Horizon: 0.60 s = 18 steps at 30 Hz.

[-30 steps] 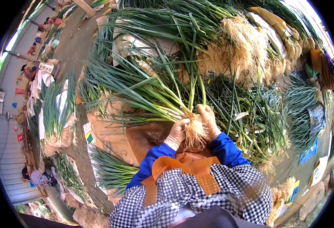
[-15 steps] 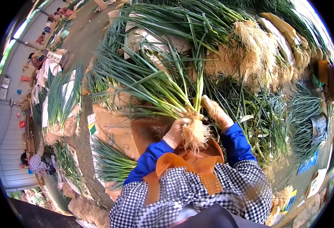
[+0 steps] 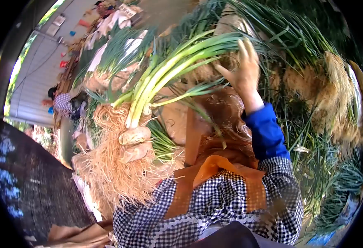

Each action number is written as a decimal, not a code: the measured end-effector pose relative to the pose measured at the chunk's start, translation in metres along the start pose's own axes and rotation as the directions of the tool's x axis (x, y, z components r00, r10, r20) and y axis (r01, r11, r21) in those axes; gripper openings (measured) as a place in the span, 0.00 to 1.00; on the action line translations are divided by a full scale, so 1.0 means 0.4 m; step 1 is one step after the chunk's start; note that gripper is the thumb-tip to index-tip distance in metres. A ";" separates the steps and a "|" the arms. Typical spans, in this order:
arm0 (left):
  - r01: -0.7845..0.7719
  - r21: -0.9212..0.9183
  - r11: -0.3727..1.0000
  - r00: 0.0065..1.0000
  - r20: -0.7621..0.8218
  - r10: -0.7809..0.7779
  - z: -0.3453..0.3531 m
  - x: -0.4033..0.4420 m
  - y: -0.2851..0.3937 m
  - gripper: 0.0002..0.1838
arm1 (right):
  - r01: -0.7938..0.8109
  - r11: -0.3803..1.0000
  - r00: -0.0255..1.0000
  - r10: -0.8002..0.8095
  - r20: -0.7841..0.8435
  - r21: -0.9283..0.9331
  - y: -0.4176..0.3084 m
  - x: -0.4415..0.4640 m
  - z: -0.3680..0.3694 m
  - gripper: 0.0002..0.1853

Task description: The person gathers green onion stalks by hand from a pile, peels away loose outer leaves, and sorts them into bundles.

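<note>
My left hand (image 3: 135,142) is wrapped round the base of a bunch of green onions (image 3: 165,74), with its fingers closed. Long tan roots (image 3: 115,165) spread below and around that hand, and the green stalks lean up to the right. My right hand (image 3: 246,70) is raised beside the upper leaves, its fingers spread. Whether its thumb touches the leaves I cannot tell. Below the stalks, a brown apron (image 3: 223,111) covers the lap.
A large pile of green onions with tan roots (image 3: 334,95) lies at the right. More bunches (image 3: 119,58) lie at the upper left, near a person in a checked top (image 3: 63,103). Loose leaves (image 3: 313,165) cover the lower right. A dark surface (image 3: 37,173) fills the lower left.
The view has turned. My left hand has carried the bunch to the left, where its roots now show close up. My right hand has moved up beside the leaves with its fingers spread.
</note>
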<state>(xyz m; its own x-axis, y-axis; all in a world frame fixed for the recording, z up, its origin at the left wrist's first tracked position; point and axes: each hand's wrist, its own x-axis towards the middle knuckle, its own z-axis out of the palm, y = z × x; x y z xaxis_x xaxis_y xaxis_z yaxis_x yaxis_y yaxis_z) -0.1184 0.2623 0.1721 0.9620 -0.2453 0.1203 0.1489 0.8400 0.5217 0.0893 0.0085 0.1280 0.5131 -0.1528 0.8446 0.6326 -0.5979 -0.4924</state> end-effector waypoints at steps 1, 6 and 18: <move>-0.033 0.013 0.999 0.999 0.012 0.033 0.003 -0.020 0.022 0.24 | -0.071 0.996 0.971 0.054 0.235 0.061 0.026 -0.013 0.071 0.28; -0.187 0.068 0.980 0.982 0.052 0.184 0.019 -0.117 0.122 0.24 | 0.077 0.978 0.582 0.116 0.805 -0.196 0.259 -0.113 0.227 0.12; -0.322 0.079 0.943 0.942 0.124 0.311 0.010 -0.226 0.354 0.24 | 0.416 0.717 0.577 -0.684 0.447 0.560 -0.359 -0.081 0.165 0.26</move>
<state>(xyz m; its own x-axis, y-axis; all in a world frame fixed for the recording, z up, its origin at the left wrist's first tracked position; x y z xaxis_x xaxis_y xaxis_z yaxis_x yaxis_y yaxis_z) -0.1852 0.4012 0.2385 0.9242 -0.0297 0.3809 -0.1877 0.8331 0.5203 0.0202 0.1514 0.1576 0.1232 0.6726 0.7296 0.9915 -0.0518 -0.1196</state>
